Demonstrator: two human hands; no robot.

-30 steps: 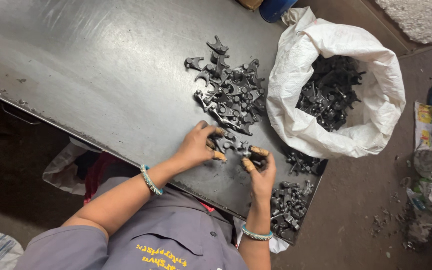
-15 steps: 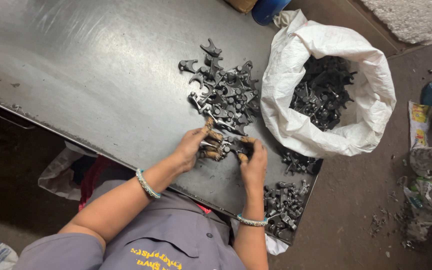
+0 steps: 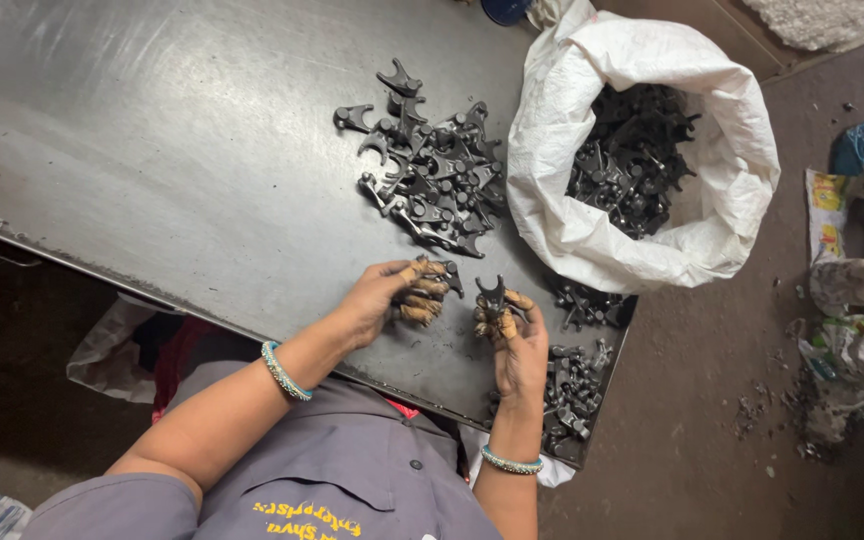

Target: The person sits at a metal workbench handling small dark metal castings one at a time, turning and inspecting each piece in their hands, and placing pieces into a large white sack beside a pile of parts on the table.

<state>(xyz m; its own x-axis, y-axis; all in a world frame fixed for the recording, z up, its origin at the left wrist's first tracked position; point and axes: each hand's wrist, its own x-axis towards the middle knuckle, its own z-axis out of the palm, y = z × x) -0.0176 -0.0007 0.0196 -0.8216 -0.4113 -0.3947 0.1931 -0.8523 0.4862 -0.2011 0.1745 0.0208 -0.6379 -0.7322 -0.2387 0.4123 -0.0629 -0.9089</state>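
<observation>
The table (image 3: 152,150) is a big sheet of dull steel, bare across its left part, so everything sits toward the right edge where the person can reach it without stretching. The left hand (image 3: 387,298) rests low over the near edge with its stained fingers curled shut around a small dark part (image 3: 449,275), of which only a tip shows past the knuckles; held that close to the body it seems kept ready rather than set down. Just beyond it, further in from the near edge, lies the pile (image 3: 430,170) of dark forged pieces, forked and hooked, tangled loosely on one another as if tipped out in a heap for picking through. The right hand (image 3: 517,345) is just beside the left, apart from it, and pinches a forked piece (image 3: 492,295) upright between thumb and fingertips, fork end up, which turns it toward the person's eyes as one would for a look. Near the table's near right corner a second, smaller heap (image 3: 572,385) gathers at the edge, separate from the main pile, so the two lots seem kept apart on purpose. Off the right edge a white sack (image 3: 562,220) stands on the floor (image 3: 712,420) with its mouth rolled open and more of the same parts inside, close enough to reach from the table.
</observation>
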